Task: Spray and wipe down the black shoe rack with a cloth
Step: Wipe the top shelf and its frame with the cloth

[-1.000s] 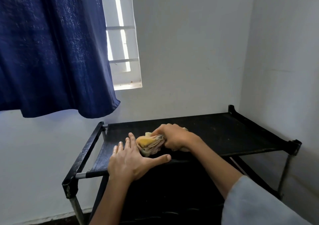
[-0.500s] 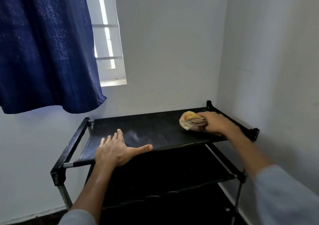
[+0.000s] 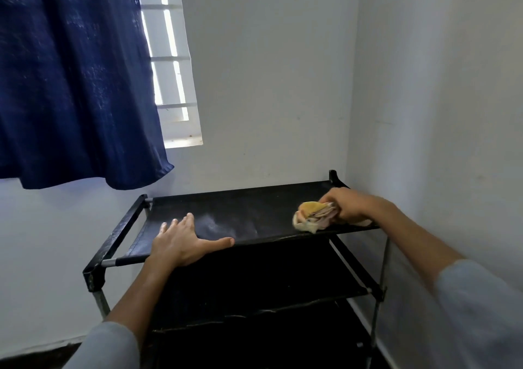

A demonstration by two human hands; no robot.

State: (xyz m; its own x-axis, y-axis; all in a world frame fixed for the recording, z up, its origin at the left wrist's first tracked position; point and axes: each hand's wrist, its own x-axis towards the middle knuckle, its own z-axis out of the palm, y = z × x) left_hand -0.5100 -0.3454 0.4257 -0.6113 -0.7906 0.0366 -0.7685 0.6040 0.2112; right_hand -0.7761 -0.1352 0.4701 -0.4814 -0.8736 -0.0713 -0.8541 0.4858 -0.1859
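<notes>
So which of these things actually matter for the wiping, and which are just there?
Part of the job:
shoe rack
cloth, gripped by the right hand
left hand, flat on the top shelf

Just there:
blue curtain
window
walls

Between my left hand, flat on the front edge, and my right hand gripping the cloth, the shoe rack top lies open. The side wall crowds my right; the curtain hangs above left.
</notes>
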